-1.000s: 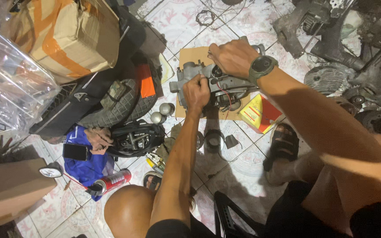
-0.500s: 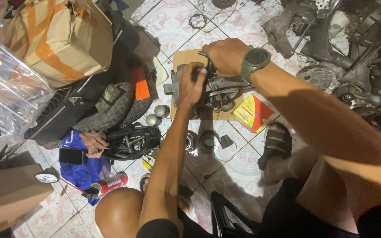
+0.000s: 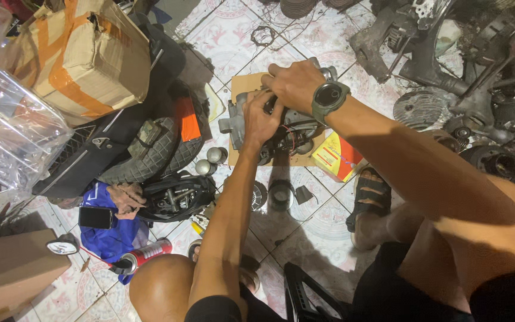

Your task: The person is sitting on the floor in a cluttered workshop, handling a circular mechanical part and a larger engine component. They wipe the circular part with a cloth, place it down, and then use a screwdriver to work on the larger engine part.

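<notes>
A grey metal engine part [image 3: 238,121] lies on a sheet of brown cardboard [image 3: 242,84] on the tiled floor. My left hand [image 3: 261,118] grips its near side, fingers curled over the casting. My right hand [image 3: 296,82], with a dark watch on the wrist, rests on top of the part from the far side and holds it down. Red wires show under the part between my hands. What my fingertips touch is hidden by the hands themselves.
A yellow and red box [image 3: 336,157] lies right of the part, beside my sandalled foot [image 3: 369,197]. Left are a tyre [image 3: 150,156], a taped cardboard box [image 3: 84,56], a blue cloth [image 3: 109,238] and a red spray can [image 3: 144,255]. Engine scrap [image 3: 478,77] fills the right.
The view has shifted slightly. Both hands stay on the engine part, and my left hand has slid a little along its near side.
</notes>
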